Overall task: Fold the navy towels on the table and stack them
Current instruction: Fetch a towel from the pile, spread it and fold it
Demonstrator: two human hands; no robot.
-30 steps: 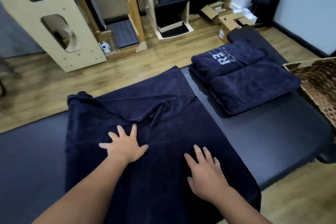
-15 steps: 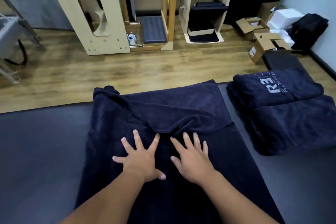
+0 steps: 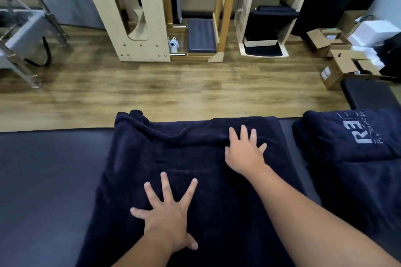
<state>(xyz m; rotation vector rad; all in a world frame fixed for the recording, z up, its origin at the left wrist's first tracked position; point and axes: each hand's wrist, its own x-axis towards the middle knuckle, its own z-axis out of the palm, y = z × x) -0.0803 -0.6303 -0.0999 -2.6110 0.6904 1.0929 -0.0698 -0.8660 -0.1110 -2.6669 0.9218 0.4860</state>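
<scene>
A navy towel [image 3: 134,165] lies spread across the black padded table [image 3: 45,182], its far edge doubled over into a thick fold. My left hand [image 3: 167,217] rests flat on the towel's near middle, fingers splayed wide. My right hand [image 3: 245,151] presses flat on the far right part, fingertips on the folded band. Neither hand grips the cloth. At the right sit folded navy towels [image 3: 351,141], the upper one showing a white "R3" logo.
Beyond the table's far edge runs a wooden floor [image 3: 173,84]. Pale wooden exercise equipment [image 3: 134,13] and a white stand [image 3: 269,17] line the back wall. Open cardboard boxes [image 3: 342,67] sit at the right, a grey metal frame [image 3: 23,37] at the left.
My right hand slid away from the left one toward the towel's far right. The central wrinkle has been flattened. The view swung left, so the folded stack sits further right.
</scene>
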